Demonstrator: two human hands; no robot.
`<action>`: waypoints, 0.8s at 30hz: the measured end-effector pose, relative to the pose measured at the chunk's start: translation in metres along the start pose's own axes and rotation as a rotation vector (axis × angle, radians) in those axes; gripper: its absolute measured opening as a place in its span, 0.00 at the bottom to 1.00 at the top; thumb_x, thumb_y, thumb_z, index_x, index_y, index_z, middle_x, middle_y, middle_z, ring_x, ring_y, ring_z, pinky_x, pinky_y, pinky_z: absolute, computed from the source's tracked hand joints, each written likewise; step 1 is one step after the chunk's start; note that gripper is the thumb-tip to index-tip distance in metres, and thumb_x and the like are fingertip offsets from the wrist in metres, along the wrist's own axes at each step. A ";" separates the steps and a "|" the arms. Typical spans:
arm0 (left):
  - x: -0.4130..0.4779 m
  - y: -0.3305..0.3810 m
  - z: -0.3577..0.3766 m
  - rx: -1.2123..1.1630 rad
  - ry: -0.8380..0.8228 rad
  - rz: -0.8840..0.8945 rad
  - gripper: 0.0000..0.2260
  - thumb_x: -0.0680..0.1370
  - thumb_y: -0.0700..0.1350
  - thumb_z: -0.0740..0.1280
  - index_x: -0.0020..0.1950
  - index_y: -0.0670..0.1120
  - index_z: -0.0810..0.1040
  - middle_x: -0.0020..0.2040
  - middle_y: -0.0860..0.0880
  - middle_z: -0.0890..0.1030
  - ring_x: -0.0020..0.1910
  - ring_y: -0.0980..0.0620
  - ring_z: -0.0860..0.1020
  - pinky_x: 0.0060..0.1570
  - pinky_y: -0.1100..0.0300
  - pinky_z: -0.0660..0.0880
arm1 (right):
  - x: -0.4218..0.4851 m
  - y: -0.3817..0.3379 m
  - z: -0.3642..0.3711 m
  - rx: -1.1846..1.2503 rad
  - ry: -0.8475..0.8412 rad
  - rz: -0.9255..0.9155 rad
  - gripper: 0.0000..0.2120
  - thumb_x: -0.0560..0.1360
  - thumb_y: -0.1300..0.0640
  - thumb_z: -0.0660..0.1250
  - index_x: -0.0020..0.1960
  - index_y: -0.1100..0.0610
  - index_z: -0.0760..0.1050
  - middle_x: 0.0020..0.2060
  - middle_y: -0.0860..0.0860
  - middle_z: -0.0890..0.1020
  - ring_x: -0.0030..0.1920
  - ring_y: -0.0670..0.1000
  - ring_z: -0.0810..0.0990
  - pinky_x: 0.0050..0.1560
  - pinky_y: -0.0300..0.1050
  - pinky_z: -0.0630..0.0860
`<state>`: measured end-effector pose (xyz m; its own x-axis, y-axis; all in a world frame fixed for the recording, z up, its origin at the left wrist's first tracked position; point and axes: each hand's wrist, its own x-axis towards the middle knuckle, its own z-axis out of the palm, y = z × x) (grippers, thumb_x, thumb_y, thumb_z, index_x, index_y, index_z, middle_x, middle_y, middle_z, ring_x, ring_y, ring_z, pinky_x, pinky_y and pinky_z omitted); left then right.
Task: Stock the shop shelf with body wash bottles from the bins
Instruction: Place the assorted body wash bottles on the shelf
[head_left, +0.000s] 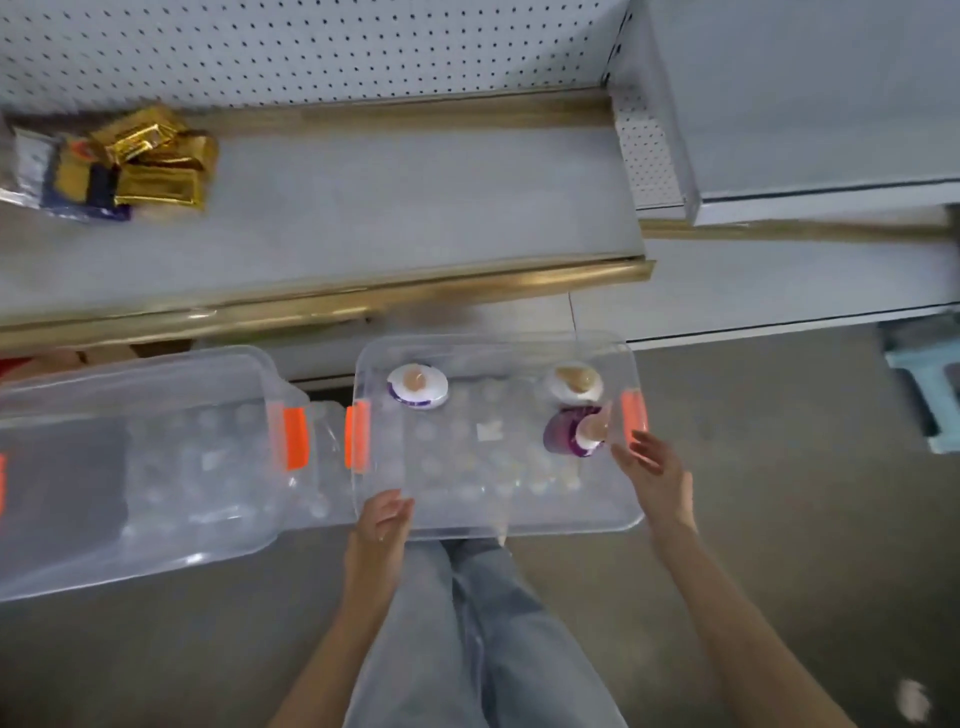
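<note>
Body wash bottles (571, 434): three, all standing inside the clear bin (498, 527) on the floor (779, 519), seen from above with beige pump tops.
- White-and-purple bottle (417, 387): far left corner of the bin, upright.
- White bottle (574, 384): far right corner, upright.
- Purple bottle (558, 432): just in front of the white bottle, near the bin's right end, seemingly leaning right.

Clear bin: directly in front of the person's knees, with an orange latch (634, 415) at its right end and another at its left end.

Second clear bin (156, 384): just beside the first, to the left, with no bottles visible in it.

Shelf (363, 208): grey board with a gold front strip, beyond the bins; no body wash bottles on it. Gold packets (156, 156) lie at its left end.

Left hand (384, 519): at the near rim of the clear bin, fingers bent; the blur leaves it unclear whether it grips the rim.

Right hand (655, 470): at the bin's right end, fingers straight and spread, released, tips near the orange latch and the purple bottle.

Pale blue stool (924, 384): far right, well apart from the bins.
</note>
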<state>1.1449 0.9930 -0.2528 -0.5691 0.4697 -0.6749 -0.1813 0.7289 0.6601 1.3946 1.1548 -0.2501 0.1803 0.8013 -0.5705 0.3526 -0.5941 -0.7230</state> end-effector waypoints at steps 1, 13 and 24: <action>0.005 -0.001 0.002 0.015 -0.010 0.003 0.20 0.68 0.55 0.68 0.54 0.44 0.76 0.50 0.44 0.80 0.51 0.47 0.77 0.56 0.54 0.71 | 0.002 0.004 0.001 -0.008 -0.010 0.016 0.16 0.71 0.61 0.73 0.57 0.57 0.75 0.51 0.55 0.81 0.47 0.51 0.79 0.49 0.41 0.72; 0.040 0.018 0.010 -0.157 0.053 0.033 0.08 0.79 0.40 0.64 0.58 0.46 0.74 0.54 0.44 0.78 0.52 0.48 0.77 0.48 0.58 0.75 | 0.007 -0.008 0.075 -0.036 -0.046 -0.244 0.19 0.69 0.59 0.75 0.58 0.50 0.75 0.53 0.52 0.79 0.54 0.48 0.79 0.58 0.43 0.75; 0.084 0.051 0.012 -0.292 0.032 0.084 0.09 0.80 0.44 0.65 0.59 0.52 0.74 0.54 0.54 0.78 0.58 0.52 0.77 0.48 0.63 0.76 | 0.007 -0.023 0.176 0.062 -0.349 -0.182 0.24 0.70 0.59 0.75 0.64 0.55 0.74 0.57 0.45 0.77 0.58 0.43 0.75 0.59 0.34 0.70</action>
<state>1.0976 1.0752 -0.2796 -0.6162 0.5031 -0.6059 -0.3526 0.5117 0.7835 1.2267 1.1612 -0.3062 -0.2061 0.8279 -0.5216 0.2925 -0.4565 -0.8403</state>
